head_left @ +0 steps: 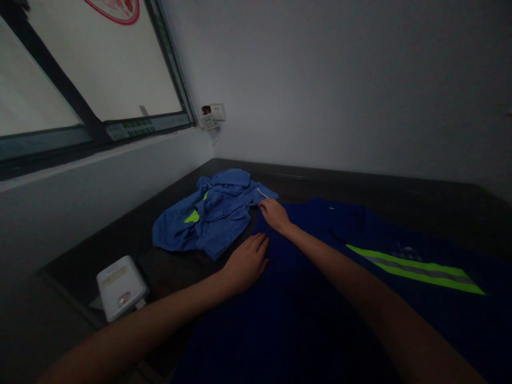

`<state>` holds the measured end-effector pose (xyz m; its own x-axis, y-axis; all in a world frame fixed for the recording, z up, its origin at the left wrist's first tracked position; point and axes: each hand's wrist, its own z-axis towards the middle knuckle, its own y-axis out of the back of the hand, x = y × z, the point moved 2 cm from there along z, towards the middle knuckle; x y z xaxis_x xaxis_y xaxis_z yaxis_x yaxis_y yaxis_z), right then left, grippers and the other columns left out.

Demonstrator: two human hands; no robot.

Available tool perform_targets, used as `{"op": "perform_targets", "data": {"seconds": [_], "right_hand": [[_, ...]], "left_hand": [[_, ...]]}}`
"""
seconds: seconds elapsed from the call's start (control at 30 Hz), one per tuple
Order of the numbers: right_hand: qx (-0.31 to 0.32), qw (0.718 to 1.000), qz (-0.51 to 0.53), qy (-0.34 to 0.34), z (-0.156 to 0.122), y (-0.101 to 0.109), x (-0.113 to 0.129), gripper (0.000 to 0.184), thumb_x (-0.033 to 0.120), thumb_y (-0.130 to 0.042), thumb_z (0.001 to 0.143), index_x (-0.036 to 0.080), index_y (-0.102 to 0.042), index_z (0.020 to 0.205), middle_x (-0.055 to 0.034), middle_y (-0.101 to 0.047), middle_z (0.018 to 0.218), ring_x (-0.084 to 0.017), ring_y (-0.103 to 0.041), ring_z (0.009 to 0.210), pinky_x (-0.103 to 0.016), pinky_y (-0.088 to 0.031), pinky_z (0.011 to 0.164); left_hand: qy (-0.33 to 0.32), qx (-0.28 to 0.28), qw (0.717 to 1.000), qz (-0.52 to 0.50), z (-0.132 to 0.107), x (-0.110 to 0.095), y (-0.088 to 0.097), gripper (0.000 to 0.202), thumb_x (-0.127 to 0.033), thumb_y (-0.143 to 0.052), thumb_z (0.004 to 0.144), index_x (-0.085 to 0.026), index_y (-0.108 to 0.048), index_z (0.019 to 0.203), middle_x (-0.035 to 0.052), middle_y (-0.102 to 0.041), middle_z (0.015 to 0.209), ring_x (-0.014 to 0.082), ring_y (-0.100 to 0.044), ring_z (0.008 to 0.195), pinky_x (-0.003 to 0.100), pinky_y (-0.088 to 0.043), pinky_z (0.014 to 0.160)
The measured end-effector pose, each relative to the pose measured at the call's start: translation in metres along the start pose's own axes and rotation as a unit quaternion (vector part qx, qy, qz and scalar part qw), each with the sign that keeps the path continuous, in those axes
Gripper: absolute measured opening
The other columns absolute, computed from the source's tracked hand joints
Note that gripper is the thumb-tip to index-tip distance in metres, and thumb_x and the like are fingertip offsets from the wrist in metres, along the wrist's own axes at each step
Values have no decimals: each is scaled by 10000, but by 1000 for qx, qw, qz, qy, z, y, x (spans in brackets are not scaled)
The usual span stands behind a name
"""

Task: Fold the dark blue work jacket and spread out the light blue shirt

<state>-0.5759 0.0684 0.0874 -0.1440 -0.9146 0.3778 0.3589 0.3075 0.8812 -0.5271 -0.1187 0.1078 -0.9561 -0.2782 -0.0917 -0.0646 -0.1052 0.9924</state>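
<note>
Both hands at the left edge of a dark blue garment

The dark blue garment (296,288) lies spread on the dark worktop (296,186), reaching from beneath the hands to the near side and far off to the right. The left hand (246,261) rests palm down on its left border, fingers extended and loose, grasping nothing. The right hand (274,213), a little farther away, is at the garment's far left corner with its fingers bent together; whether cloth is pinched between them I cannot tell. A yellow-green and grey strip (416,268) crosses the garment right of the right forearm.

Just left of the right hand, a lighter blue garment (224,208) lies crumpled. Nearer and left, beside the left forearm, is a white box (122,288). Sockets (218,111) are on the far wall (320,90), right of a window (120,64).
</note>
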Motion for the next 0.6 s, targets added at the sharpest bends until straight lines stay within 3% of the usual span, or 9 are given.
{"op": "perform_targets", "data": {"seconds": [0.1, 0.17, 0.37, 0.6], "right_hand": [[41, 999, -12, 21, -13, -14, 4, 340, 231, -394, 952, 135, -599, 1205, -142, -563, 1307, -217, -484, 1236, -340, -354, 1043], [62, 998, -21, 24, -16, -24, 2, 392, 284, -397, 961, 108, -550, 1277, -163, -494, 1386, -233, -424, 1304, -373, -310, 1082], [79, 996, -33, 3, -4, -37, -6, 587, 456, -336, 968, 86, -379, 1422, -155, -317, 1505, -270, -229, 1412, -489, -164, 1138], [54, 997, -33, -34, 1, -42, -5, 551, 434, -344, 964, 141, -376, 1430, -124, -324, 1509, -262, -245, 1406, -514, -142, 1138]], "left_hand": [[43, 34, 998, 21, 3, 7, -26, 572, -310, -426, 928, 0, -349, 1402, 243, -304, 1487, 311, -237, 1409, 450, -260, 1149], [47, 48, 998, 17, -1, 18, -35, 627, -387, -395, 943, -25, -291, 1445, 232, -227, 1519, 307, -185, 1422, 456, -249, 1152], [37, 37, 999, 10, -11, 34, -38, 643, -472, -364, 945, -144, -243, 1485, 190, -149, 1551, 303, -130, 1431, 483, -241, 1144], [33, 13, 999, 17, -12, 31, -42, 631, -470, -375, 943, -152, -265, 1478, 192, -171, 1547, 308, -154, 1428, 496, -253, 1134]]}}
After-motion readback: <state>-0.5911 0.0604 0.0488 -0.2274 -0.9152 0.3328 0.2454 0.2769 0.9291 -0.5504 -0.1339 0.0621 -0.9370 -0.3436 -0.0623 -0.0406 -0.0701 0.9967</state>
